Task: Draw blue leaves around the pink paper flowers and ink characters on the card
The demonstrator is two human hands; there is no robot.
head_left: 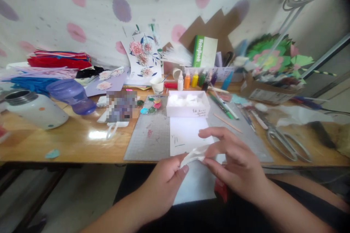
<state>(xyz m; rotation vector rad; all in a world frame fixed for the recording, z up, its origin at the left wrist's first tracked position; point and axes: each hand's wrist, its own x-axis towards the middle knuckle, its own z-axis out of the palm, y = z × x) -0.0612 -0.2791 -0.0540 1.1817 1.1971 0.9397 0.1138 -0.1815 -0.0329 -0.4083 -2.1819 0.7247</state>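
Between my two hands, just past the table's front edge, is a small piece of white tissue-like material (194,155), creased and blurred. My left hand (168,182) pinches its left end between thumb and fingers. The thumb and a finger of my right hand (235,162) close on its right end, while the other fingers are bent and raised. Beneath and beyond the hands, a white sheet of paper (180,136) with a few dark pen marks lies on a grey cutting mat (150,142). A white box (188,111) holding crumpled white pieces stands behind the sheet.
Scissors (284,140), pens (222,105) and a thin wooden stick (228,123) lie to the right. Paint bottles (195,79) stand at the back. On the left are a white jar (37,109), a purple container (72,96) and bundles of pipe cleaners (58,60).
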